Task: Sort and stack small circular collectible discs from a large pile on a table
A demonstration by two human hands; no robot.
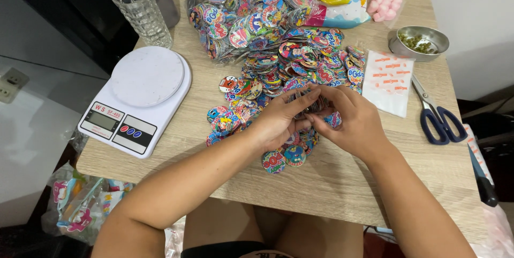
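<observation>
Both the left hand point(278, 121) and right hand point(350, 121) pinch a stack of round, colourful printed cardboard discs point(310, 105) at the middle of the light wooden table point(332, 183). Near its far right corner, a small steel bowl point(420, 36) holds greenish bits.

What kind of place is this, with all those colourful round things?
Probably a home table used for packing small goods. A wooden table holds a heap of colourful printed discs, a white kitchen scale, a stack of small plastic bags and blue-handled scissors.
</observation>
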